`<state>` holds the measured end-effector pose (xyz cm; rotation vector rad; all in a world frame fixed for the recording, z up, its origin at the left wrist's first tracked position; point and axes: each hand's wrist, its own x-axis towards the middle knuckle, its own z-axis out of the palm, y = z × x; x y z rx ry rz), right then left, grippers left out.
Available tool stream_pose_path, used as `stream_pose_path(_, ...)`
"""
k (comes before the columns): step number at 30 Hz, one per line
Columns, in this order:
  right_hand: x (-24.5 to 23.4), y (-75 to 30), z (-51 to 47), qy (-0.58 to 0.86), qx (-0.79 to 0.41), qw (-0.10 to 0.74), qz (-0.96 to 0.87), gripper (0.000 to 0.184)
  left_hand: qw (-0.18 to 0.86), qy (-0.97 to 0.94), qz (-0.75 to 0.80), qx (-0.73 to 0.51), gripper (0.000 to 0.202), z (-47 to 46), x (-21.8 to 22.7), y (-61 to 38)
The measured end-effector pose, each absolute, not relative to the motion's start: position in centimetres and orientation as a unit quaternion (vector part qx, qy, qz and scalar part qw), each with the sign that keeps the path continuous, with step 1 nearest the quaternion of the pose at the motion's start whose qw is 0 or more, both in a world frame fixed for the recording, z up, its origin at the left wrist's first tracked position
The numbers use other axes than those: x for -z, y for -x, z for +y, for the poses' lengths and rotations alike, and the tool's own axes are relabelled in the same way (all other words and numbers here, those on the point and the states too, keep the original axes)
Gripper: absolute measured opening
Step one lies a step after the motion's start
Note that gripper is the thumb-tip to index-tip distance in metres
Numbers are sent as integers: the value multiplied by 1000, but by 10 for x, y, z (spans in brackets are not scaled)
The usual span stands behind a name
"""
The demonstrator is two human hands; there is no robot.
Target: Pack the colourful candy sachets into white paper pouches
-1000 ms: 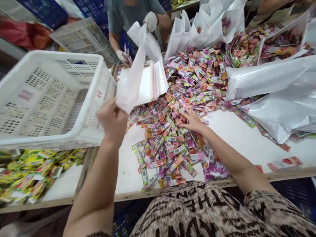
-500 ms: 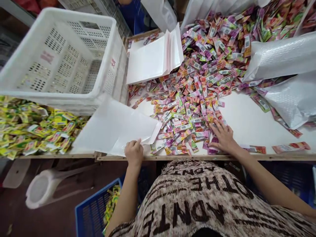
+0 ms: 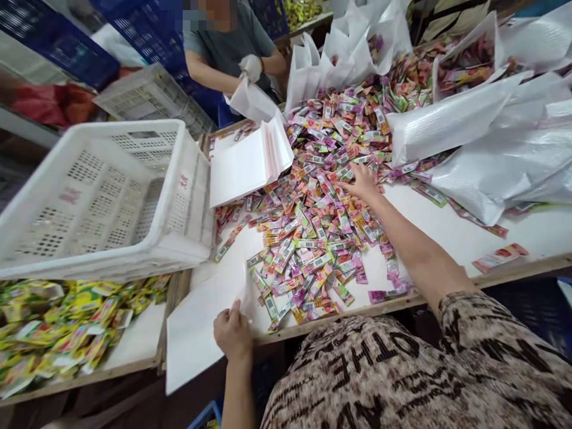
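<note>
Nearest, the left hand [image 3: 233,333] has its grip together, clamped on the edge of one flat white plastic bag [image 3: 199,336] that overhangs the near edge; a firm pinch there keeps the sheet flat. The right hand [image 3: 363,182] lies with its grip apart on a heap of pink-and-orange foil sachets [image 3: 313,238], too many to count, on the white tabletop [image 3: 447,232]. To the left sit one white perforated plastic crate [image 3: 102,202] and one stack of white bags [image 3: 243,161]. Far off, a co-worker's two gloved hands [image 3: 251,67] hold another white bag.
</note>
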<state>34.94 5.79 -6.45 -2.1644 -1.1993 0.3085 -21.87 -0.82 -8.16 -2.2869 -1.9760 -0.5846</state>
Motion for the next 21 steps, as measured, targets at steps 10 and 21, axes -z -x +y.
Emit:
stream_pose_path(10, 67, -278, 5, 657, -198, 234, -689, 39, -127, 775, -568, 248, 48, -1, 55, 109)
stream_pose_path(21, 80, -356, -36, 841, -248, 375, -301, 108, -304, 634, -691, 168, 83, 150, 64, -18)
